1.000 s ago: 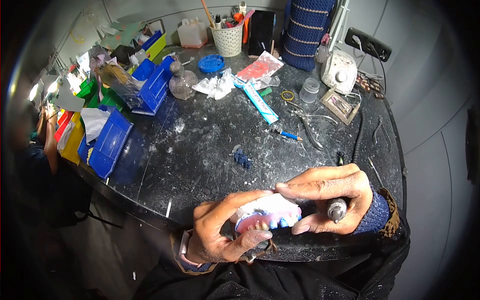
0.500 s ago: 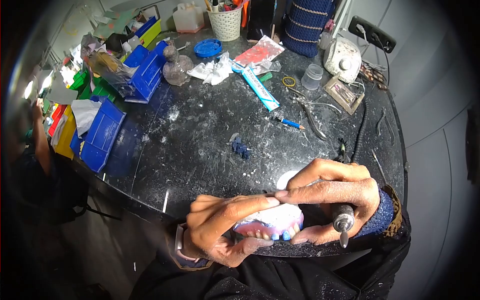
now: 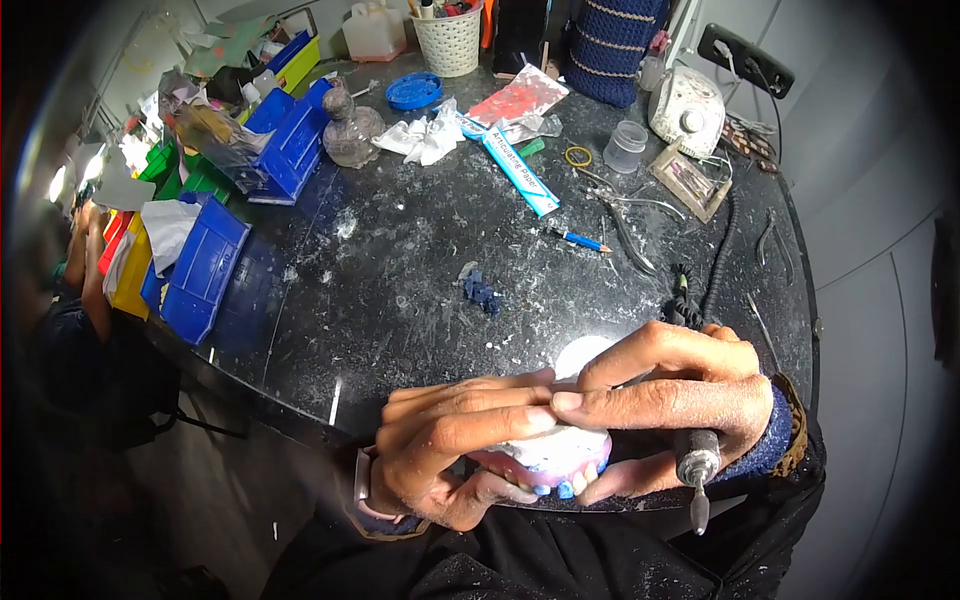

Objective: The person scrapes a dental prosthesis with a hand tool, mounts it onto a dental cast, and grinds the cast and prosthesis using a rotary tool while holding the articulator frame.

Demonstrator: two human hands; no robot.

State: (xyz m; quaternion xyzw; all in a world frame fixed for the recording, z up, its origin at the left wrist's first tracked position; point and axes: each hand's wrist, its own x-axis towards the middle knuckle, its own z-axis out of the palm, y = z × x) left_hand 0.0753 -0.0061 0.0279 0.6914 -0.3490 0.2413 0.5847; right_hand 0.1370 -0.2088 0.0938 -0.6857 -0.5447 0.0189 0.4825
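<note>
Both hands hold a dental model (image 3: pixel 545 452) over the table's near edge. It has a white plaster body, pink gum and teeth, several of the front ones stained blue. My left hand (image 3: pixel 450 450) grips its left side, fingers across the top and thumb below by the teeth. On the other side my right hand (image 3: pixel 670 400) pinches it between fingers on top and thumb underneath. A rotary handpiece (image 3: pixel 697 462) with a pointed bur is tucked in the right palm, its tip pointing down, apart from the model. The fingers hide part of the plaster.
On the dusty black table (image 3: pixel 400 260) lie a crumpled dark blue scrap (image 3: pixel 480 292), a blue pencil (image 3: pixel 583 241), pliers (image 3: pixel 630 235) and an articulating paper packet (image 3: pixel 520 172). Blue bins (image 3: pixel 205 270) stand left. Another person's arm (image 3: pixel 95 265) shows at far left. A control unit (image 3: pixel 686 113) sits back right.
The model has tilted, its blue-stained front teeth now sitting lower. My right hand has shifted slightly right, and the handpiece tip hangs lower. The other person's hands moved a little.
</note>
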